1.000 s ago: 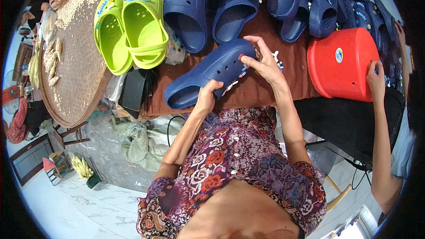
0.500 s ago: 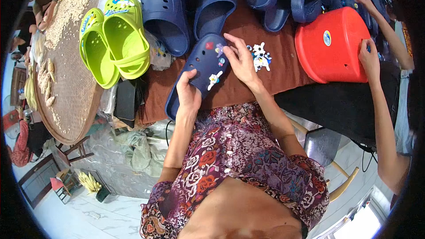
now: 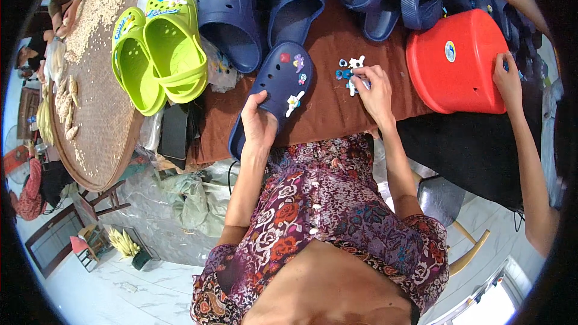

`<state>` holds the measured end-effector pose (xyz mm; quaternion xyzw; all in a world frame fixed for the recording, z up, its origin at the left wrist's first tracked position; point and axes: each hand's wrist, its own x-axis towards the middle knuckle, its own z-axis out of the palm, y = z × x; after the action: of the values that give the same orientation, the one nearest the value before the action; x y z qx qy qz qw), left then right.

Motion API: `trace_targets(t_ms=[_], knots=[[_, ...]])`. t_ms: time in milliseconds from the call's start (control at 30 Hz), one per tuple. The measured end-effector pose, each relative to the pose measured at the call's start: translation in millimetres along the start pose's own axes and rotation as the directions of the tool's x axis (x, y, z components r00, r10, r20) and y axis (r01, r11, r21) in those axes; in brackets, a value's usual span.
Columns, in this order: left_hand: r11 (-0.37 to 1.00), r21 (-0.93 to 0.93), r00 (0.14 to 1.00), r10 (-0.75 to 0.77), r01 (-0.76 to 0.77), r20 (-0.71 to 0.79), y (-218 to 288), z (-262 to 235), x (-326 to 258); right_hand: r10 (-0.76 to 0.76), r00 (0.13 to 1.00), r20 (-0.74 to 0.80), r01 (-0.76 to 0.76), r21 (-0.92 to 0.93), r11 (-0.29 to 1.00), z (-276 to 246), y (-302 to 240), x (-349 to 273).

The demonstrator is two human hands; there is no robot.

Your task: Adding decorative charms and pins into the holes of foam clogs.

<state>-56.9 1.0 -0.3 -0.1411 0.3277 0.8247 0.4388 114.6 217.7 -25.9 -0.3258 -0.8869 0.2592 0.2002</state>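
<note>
My left hand [image 3: 260, 125] grips a navy blue clog [image 3: 276, 84] by its side, thumb on top and the other fingers hidden beneath. On the clog's holed upper sit several shoe charms: a red one, a purple one [image 3: 298, 63], a small round one and a white figure [image 3: 294, 103]. To the right, my right hand [image 3: 377, 97] is over a small pile of white and blue charms [image 3: 344, 74] on the brown cloth. Its bent fingertips come together on a white charm [image 3: 365, 84], partly covered by the fingers.
Lime green clogs [image 3: 174, 54] stand at left, beside a round woven tray [image 3: 108, 120] holding corn kernels. More navy clogs [image 3: 226, 18] line the far side. At right, another person's hand [image 3: 507, 78] touches a red plastic bin [image 3: 457, 78] on the brown cloth [image 3: 385, 54].
My right hand has left the clog's purple charm and moved right to the charm pile. The left hand keeps its grip. The other person's upper arm and hand have shifted at far right.
</note>
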Motion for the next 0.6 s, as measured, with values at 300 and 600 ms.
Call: trace_targets(t_ms=[300, 600], knots=[[0.999, -0.033, 1.000, 0.014, -0.014, -0.018, 0, 1, -5, -0.010, 0.998, 0.069, 0.028, -0.265, 0.964, 12, -4, 7], [0.998, -0.064, 1.000, -0.018, 0.019, 0.014, 2, 5, 0, -0.013, 0.998, 0.063, 0.030, -0.277, 0.960, 10, -7, 9]])
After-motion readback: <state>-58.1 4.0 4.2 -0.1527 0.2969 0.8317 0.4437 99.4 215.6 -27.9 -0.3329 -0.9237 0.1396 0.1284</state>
